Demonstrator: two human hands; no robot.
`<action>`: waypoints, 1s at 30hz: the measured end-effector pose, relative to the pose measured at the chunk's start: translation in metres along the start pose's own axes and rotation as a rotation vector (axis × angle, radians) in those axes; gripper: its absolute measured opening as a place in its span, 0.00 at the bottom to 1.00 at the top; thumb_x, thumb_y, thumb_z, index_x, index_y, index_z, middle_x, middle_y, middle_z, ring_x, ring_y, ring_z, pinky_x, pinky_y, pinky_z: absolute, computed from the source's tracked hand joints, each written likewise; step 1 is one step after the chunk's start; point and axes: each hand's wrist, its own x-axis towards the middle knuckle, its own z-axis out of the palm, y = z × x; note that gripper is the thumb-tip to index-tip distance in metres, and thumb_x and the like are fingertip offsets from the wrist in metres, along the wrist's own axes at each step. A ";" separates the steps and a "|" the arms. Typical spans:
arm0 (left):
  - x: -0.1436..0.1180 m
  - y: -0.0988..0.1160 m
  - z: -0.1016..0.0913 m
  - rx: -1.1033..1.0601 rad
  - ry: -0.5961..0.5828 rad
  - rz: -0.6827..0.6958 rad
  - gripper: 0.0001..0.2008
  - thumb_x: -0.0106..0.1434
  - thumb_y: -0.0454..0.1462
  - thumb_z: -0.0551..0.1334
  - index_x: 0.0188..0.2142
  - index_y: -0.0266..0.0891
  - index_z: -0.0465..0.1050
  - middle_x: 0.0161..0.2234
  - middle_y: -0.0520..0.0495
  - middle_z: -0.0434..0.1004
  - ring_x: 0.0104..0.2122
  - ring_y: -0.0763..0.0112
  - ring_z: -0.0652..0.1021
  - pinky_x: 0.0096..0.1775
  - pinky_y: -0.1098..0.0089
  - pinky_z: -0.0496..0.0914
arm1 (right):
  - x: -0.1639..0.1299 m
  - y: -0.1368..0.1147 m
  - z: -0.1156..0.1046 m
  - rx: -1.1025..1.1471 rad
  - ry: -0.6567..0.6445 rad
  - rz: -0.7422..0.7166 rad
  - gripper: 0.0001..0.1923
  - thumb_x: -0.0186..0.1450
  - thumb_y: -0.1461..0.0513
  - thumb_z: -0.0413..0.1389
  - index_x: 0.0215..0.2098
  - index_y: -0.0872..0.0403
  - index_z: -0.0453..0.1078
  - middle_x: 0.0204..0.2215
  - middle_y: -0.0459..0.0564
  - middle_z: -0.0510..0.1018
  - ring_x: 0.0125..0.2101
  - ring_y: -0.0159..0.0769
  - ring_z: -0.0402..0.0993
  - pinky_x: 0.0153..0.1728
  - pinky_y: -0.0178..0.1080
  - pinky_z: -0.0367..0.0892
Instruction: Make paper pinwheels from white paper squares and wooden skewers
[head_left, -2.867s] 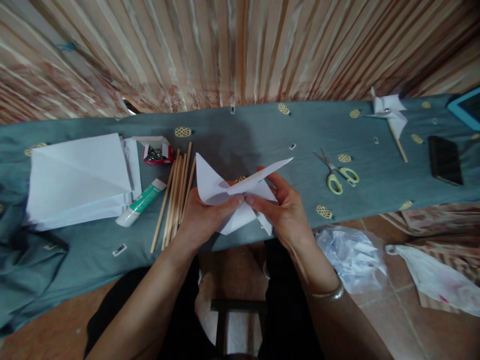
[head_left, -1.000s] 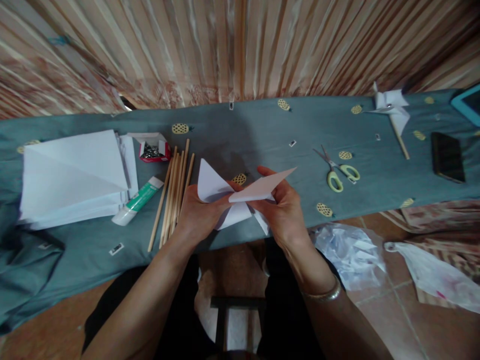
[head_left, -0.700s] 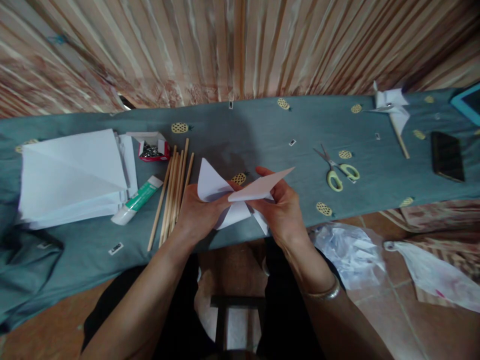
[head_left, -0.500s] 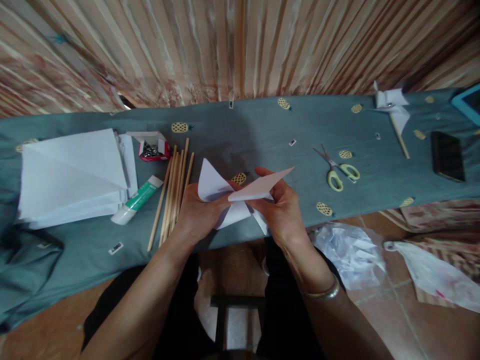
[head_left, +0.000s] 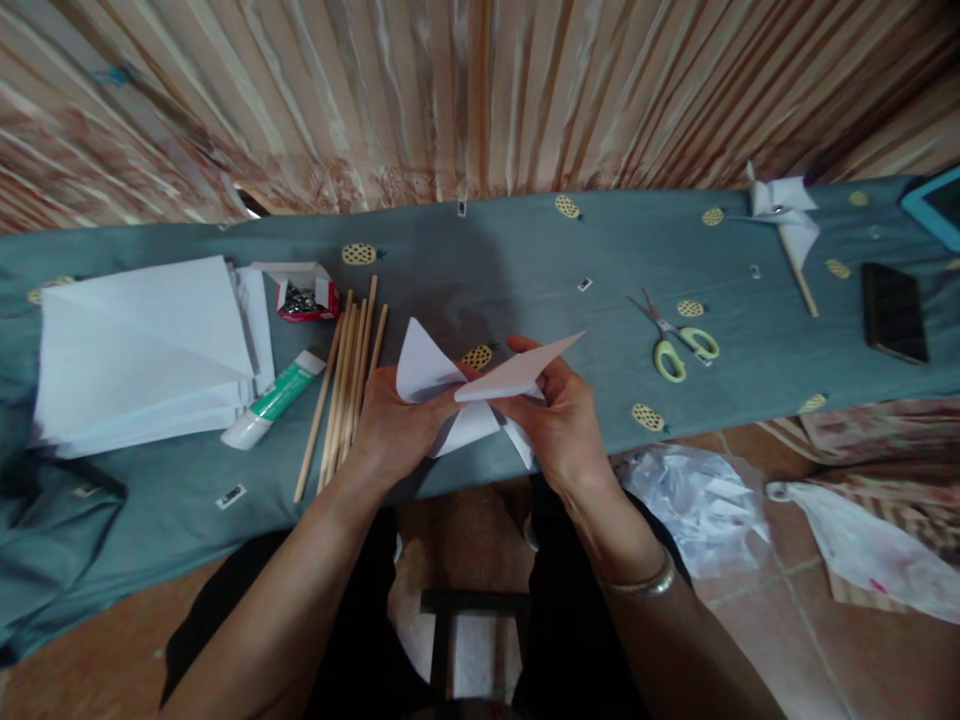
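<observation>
I hold the folded white paper (head_left: 517, 372) between my two hands, near the front edge of the cloth-covered table (head_left: 540, 250) and right before me. My left hand (head_left: 397, 425) pinches it from the left side, thumb running in toward the middle; my right hand (head_left: 566, 420) grips it from the right, its thumb pointing in the same way, fingers curled behind. Both grips are narrow, closed on the paper, though my thumb tips are tucked beneath a raised flap and I can't tell exactly how they press. One corner stands up by my left hand, the broad flap slants up to the right over my right hand, and other points hang below (whether they brush the cloth, I can't tell).

Just beside my left hand lies a row of wooden sticks (head_left: 351, 380). Beyond them, to the left, are a small red and white box (head_left: 322, 300) of metal pieces, lid up, a green and white tube (head_left: 274, 400) lying aslant, and a stack of white paper (head_left: 146, 350). Off to my right, well apart from my hand, the scissors (head_left: 663, 326) lie with blades spread and yellow-green handles toward me. Farther right rest a paper pinwheel (head_left: 784, 198) on its stick and a dark phone (head_left: 895, 312). A silvery bracelet (head_left: 645, 585) circles my right wrist.
</observation>
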 end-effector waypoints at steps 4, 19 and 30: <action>-0.001 -0.002 -0.002 -0.025 -0.019 0.000 0.10 0.44 0.38 0.74 0.27 0.38 0.80 0.26 0.49 0.82 0.26 0.68 0.79 0.28 0.73 0.72 | -0.001 -0.004 -0.001 -0.011 -0.005 -0.031 0.32 0.46 0.58 0.72 0.47 0.49 0.68 0.30 0.43 0.80 0.29 0.37 0.77 0.30 0.40 0.74; -0.002 -0.010 -0.005 -0.004 0.002 0.022 0.11 0.47 0.37 0.74 0.31 0.40 0.81 0.29 0.51 0.83 0.29 0.68 0.80 0.30 0.72 0.73 | -0.002 -0.006 0.001 0.008 -0.039 -0.001 0.31 0.47 0.57 0.71 0.48 0.48 0.67 0.30 0.42 0.80 0.29 0.36 0.76 0.31 0.39 0.72; -0.001 -0.010 -0.003 -0.004 0.013 0.014 0.09 0.46 0.39 0.74 0.28 0.41 0.81 0.27 0.49 0.83 0.27 0.66 0.81 0.28 0.71 0.74 | 0.001 -0.004 0.000 0.015 -0.019 -0.027 0.29 0.46 0.59 0.71 0.45 0.48 0.69 0.30 0.42 0.81 0.28 0.36 0.77 0.29 0.39 0.74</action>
